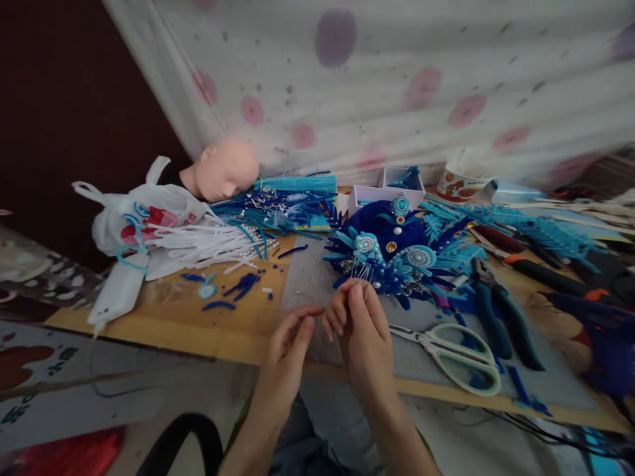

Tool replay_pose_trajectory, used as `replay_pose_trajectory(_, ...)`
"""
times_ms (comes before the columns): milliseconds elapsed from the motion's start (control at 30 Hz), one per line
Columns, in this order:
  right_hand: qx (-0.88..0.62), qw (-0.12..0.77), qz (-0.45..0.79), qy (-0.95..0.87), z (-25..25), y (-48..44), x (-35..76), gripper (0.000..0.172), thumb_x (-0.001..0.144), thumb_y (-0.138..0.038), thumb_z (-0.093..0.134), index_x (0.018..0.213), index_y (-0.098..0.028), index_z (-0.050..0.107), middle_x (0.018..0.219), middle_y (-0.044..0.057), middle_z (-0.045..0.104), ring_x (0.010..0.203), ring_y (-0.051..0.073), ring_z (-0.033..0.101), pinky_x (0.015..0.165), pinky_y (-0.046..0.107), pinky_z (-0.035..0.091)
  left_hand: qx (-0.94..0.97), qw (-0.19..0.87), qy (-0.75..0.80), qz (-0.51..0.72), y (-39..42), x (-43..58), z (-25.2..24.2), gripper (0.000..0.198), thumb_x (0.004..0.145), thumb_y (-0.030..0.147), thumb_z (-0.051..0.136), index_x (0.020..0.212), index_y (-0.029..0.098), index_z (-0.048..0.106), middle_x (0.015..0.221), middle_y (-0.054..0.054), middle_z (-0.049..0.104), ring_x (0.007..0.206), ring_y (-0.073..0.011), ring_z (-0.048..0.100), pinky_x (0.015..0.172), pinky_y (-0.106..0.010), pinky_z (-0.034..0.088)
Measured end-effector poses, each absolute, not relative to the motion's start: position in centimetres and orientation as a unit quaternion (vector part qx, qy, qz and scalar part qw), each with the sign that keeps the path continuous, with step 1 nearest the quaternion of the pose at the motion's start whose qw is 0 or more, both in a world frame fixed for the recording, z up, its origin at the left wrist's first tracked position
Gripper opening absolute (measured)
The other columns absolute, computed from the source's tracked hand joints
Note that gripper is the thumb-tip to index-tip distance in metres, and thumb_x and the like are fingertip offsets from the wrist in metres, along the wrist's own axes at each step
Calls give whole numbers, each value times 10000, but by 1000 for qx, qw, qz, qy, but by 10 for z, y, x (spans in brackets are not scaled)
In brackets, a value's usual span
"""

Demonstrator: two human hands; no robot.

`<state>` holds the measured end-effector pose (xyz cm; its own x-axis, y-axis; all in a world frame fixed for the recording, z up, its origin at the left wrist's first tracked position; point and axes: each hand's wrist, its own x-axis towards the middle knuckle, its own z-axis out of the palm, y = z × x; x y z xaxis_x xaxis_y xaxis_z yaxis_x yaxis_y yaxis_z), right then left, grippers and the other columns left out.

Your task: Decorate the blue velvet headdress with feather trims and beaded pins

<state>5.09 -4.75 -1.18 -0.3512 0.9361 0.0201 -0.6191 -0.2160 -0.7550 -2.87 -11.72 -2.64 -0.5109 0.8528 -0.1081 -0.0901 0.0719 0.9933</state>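
My right hand (366, 324) is closed in front of the blue headdress. A small bunch of thin silvery wires (363, 270) sticks up from between its thumb and fingers. To its left, my left hand (288, 350) has its thumb and forefinger drawn together; whatever they hold, if anything, is too fine to make out. The headdress (354, 218) stands just beyond the hands, dressed with dark and light blue petals, pearl-covered rounds and gems. Beside my right wrist lie pale-handled scissors (459, 357). The wires' lower ends are hidden in my right hand.
Pliers (501, 311) and a blue glue gun (608, 337) lie at the right. A mannequin head (225, 168), a plastic bag (143, 218), white stems (193, 246) and a white power bank (118, 291) are at the left. Behind stand small boxes (364, 196) and a paper cup (461, 185).
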Motion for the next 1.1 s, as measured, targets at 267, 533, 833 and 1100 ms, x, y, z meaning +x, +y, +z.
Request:
replay_pose_trajectory(267, -340, 492, 627, -499, -24, -40, 45, 326, 970, -554, 441, 892, -244, 503, 653, -67, 371, 538, 111, 335, 489, 242, 298, 394, 282, 721, 496, -124, -35, -6, 409, 927, 558, 411, 711, 235, 536, 693, -23, 612, 701, -202, 587, 676, -313, 451)
replay_pose_trajectory(533, -379, 420, 538, -624, -21, -41, 51, 372, 990, -558, 356, 830, -241, 465, 743, -32, 461, 685, 146, 465, 634, 270, 380, 403, 441, 641, 481, -121, -35, -7, 371, 937, 536, 411, 1042, 230, 592, 730, 4, 569, 685, -169, 550, 647, -278, 450)
replay_pose_trajectory(833, -381, 402, 528, -643, -22, -32, 55, 505, 988, -601, 264, 927, -213, 581, 900, 55, 635, 865, 204, 593, 760, 312, 450, 435, 370, 644, 508, -115, -47, 0, 309, 895, 484, 521, 823, 206, 633, 732, 7, 580, 659, -135, 515, 597, -240, 391)
replay_pose_trajectory(1100, -375, 343, 460, -728, -14, -30, 59, 264, 956, -432, 421, 900, -204, 541, 733, 3, 567, 650, 166, 517, 597, 267, 373, 331, 182, 751, 542, -130, -107, -11, 332, 845, 519, 542, 891, 200, 623, 576, 48, 487, 536, -140, 461, 528, -246, 332)
